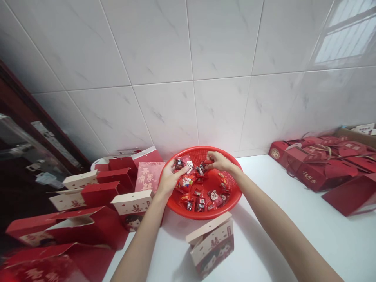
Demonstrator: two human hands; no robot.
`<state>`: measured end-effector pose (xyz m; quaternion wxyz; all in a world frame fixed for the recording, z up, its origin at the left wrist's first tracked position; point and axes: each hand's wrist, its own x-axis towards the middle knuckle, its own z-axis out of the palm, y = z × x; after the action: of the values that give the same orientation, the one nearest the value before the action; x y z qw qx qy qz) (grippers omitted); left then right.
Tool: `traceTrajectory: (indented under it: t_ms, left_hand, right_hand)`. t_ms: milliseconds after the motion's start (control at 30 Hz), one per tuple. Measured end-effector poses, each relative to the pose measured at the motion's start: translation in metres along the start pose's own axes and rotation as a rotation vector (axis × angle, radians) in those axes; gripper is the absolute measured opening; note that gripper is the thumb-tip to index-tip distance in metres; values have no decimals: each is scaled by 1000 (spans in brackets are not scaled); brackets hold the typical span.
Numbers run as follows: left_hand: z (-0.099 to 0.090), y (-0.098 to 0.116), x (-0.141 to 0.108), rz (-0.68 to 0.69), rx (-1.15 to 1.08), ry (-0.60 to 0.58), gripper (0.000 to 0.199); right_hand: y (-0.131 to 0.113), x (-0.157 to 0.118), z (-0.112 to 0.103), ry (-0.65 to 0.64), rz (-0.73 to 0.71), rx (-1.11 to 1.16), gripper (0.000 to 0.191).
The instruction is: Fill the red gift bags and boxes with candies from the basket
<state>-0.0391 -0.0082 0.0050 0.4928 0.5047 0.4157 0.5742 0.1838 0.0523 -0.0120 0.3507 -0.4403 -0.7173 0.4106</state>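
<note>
A red plastic basket (236,197) with perforated sides stands against the tiled wall, holding several wrapped candies (201,204). My left hand (169,178) is over its left side, closed around a few wrapped candies (189,166), with the thumb across a packet with a white heart-shaped label. At the basket's back right, my right hand (219,161) pinches a small dark-and-red wrapped candy (201,170) between its fingertips. Just in front of the basket is a cream-and-red paper gift box (214,246) with its top flaps partly raised, touched by neither hand.
Several red and cream gift boxes (102,227) with raised flaps crowd the left side. Red boxes with cord handles (320,164) lie grouped at the right, beside a cardboard carton (357,135). A dark door frame (38,117) borders the far left. Everything rests on a white tabletop (264,172).
</note>
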Motion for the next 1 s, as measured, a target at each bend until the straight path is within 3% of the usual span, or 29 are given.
traceTrajectory:
  t_ms: [500,767,1000]
  left_hand:
    - [1,0,0,3,-19,37,52]
    - [1,0,-1,4,-19,11,54]
    - [-3,-6,2,38,28,-58,52]
  right_hand:
    - [-7,-3,1,21,9,0,34]
    - [-16,-7,3,-18,-16,124,48]
    - [-32,-14,1,-119,-34,254,45]
